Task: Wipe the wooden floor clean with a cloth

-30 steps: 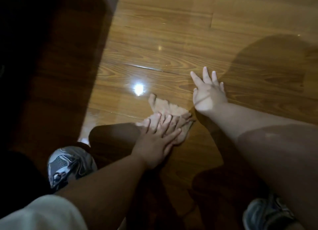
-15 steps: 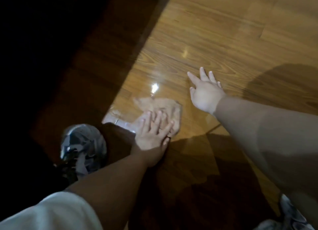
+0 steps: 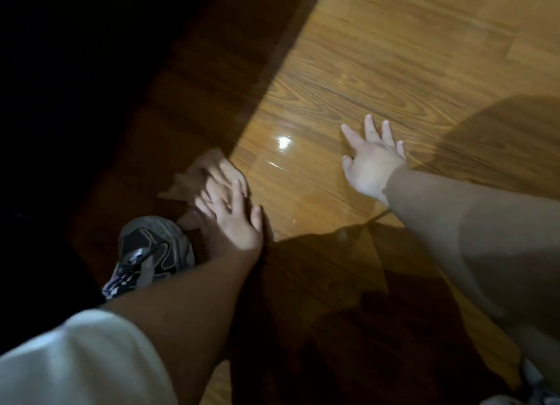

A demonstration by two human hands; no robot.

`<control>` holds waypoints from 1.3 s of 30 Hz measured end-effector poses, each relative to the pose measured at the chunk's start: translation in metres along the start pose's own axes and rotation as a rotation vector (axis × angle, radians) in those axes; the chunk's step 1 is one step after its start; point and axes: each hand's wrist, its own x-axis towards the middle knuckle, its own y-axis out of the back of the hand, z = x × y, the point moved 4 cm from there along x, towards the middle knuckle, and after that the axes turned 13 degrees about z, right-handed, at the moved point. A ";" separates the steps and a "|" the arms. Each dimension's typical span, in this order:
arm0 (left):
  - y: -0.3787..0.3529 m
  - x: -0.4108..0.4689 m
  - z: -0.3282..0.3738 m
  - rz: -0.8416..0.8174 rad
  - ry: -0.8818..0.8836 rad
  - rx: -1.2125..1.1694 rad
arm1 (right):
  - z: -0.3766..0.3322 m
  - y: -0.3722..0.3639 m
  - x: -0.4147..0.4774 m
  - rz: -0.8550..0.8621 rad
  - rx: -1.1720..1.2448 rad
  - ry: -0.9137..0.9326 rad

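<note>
Left hand (image 3: pixel 233 219), fingers straight, presses the cloth (image 3: pixel 194 177) onto the wooden floor (image 3: pixel 394 71). Right hand (image 3: pixel 372 165) lies flat, fingers spread

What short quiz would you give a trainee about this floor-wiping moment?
1. True or false: the right hand is holding the cloth.
2. What lies just beside the left hand? A. a bucket B. a shoe C. a broom
3. Fill in: the right hand rests, fingers spread, on the wooden ____.
Key: 1 false, it is the left hand that presses the cloth; 2 B; 3 floor.
</note>
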 end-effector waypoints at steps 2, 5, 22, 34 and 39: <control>-0.004 -0.040 0.001 -0.039 -0.303 0.022 | -0.011 0.006 0.001 -0.015 0.005 0.020; 0.004 -0.044 -0.007 -0.023 -0.513 -0.031 | -0.027 0.018 0.003 -0.020 0.001 0.052; 0.017 0.121 -0.018 -0.155 0.462 -0.069 | -0.017 0.019 0.007 0.074 0.026 0.019; 0.028 0.161 0.059 0.150 -0.176 -0.160 | 0.036 0.030 0.051 0.195 0.050 -0.200; 0.050 0.228 0.046 0.140 0.199 -0.207 | 0.043 0.024 0.045 0.232 0.098 -0.276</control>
